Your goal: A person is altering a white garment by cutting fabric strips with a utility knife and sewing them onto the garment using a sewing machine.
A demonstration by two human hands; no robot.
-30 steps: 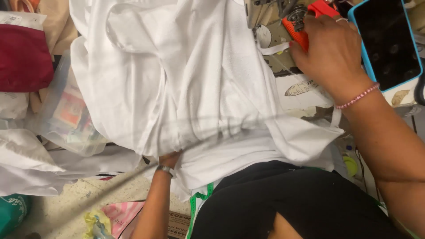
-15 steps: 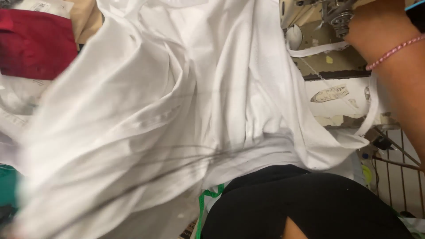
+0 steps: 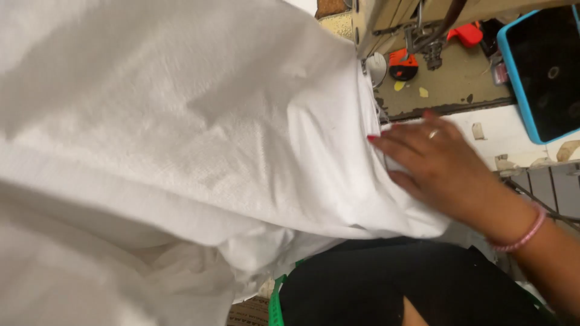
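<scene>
A large white garment (image 3: 181,151) fills most of the view, draped over the edge of a sewing machine table (image 3: 447,90) and down past my lap. My right hand (image 3: 435,166) lies flat on the cloth's right edge, fingers spread and pointing left, a ring on one finger and a pink bracelet at the wrist. It presses the fabric down rather than gripping it. My left hand is hidden, out of sight under or behind the cloth.
The sewing machine's head and needle area (image 3: 417,36) stand at the top. An orange tool (image 3: 402,63) lies on the table, and a blue-cased tablet (image 3: 544,66) sits at the right. My black-clad lap (image 3: 386,284) and a green crate edge (image 3: 276,302) are below.
The white cloth has been swept up and across, now covering nearly the whole view. My right hand came down from the table's top right onto the cloth's edge. The left hand has dropped out of sight.
</scene>
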